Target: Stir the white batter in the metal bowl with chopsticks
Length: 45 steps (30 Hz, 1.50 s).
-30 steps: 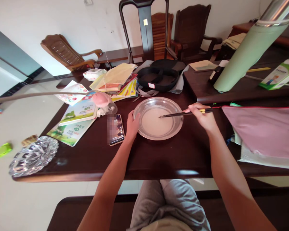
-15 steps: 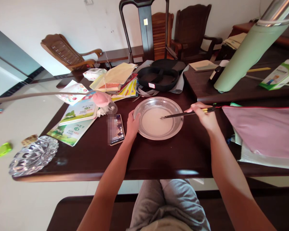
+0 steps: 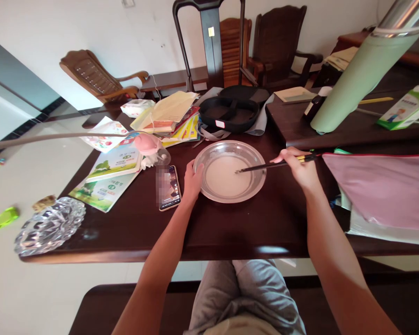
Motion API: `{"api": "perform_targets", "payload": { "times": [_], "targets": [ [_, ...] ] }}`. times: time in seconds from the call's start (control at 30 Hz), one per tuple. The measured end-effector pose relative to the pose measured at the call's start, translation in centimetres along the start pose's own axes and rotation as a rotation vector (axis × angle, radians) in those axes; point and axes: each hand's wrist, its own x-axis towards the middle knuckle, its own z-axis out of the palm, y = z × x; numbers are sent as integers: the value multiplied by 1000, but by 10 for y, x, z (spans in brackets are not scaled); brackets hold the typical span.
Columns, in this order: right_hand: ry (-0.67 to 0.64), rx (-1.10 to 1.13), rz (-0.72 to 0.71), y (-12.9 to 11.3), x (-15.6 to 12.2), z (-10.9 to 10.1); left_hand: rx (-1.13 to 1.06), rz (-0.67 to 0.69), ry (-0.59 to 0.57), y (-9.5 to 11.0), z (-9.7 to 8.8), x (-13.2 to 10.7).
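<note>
A round metal bowl (image 3: 257,185) stands on the dark wooden table, with a pale, whitish liquid (image 3: 226,177) in its bottom. My left hand (image 3: 193,179) grips the bowl's left rim, thumb over the edge and fingers around the outside. In my right hand (image 3: 296,165), to the right of the bowl, is a pair of dark chopsticks (image 3: 265,166) with gold bands near the upper ends. They slant over the right rim, and their tips are at the liquid near the bowl's middle. Beside my left hand lies a lit phone (image 3: 170,188).
Books (image 3: 115,160), a pink toy-like object (image 3: 148,144) and a cut-glass dish (image 3: 52,228) are on the left. Behind the bowl sits a black case (image 3: 228,116). A tall green flask (image 3: 365,79) and a pink pouch (image 3: 384,190) are on the right.
My right hand and the chopsticks have shifted slightly to the right, their tips moving right within the bowl. My left hand and the bowl have stayed in place.
</note>
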Motion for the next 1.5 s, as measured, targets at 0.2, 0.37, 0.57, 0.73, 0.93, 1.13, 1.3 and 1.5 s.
{"api": "perform_targets", "payload": {
  "times": [0.2, 0.37, 0.57, 0.73, 0.93, 1.13, 1.3, 1.5],
  "targets": [
    [-217, 102, 42, -10, -2, 3, -6, -7, 9, 1, 1, -1],
    [-276, 15, -15, -7, -1, 20, 1, -2, 8, 3, 2, -2],
    [-6, 22, 43, -4, -1, -4, -4, -3, 1, -1, -1, 1],
    [-216, 94, 55, -10, -2, 4, -1, 3, 7, -1, 1, 0],
    [-194, -9, -11, -4, -1, 16, -3, -1, 11, -1, 2, 1],
    [-34, 56, 75, -6, -1, -8, -2, -6, -7, -1, 0, 0],
    [-284, 70, 34, -11, -2, 10, -18, -6, 9, 1, 3, -1],
    [-157, -20, -6, -2, 0, 12, -6, -10, 15, 2, 4, -1]
  ]
}}
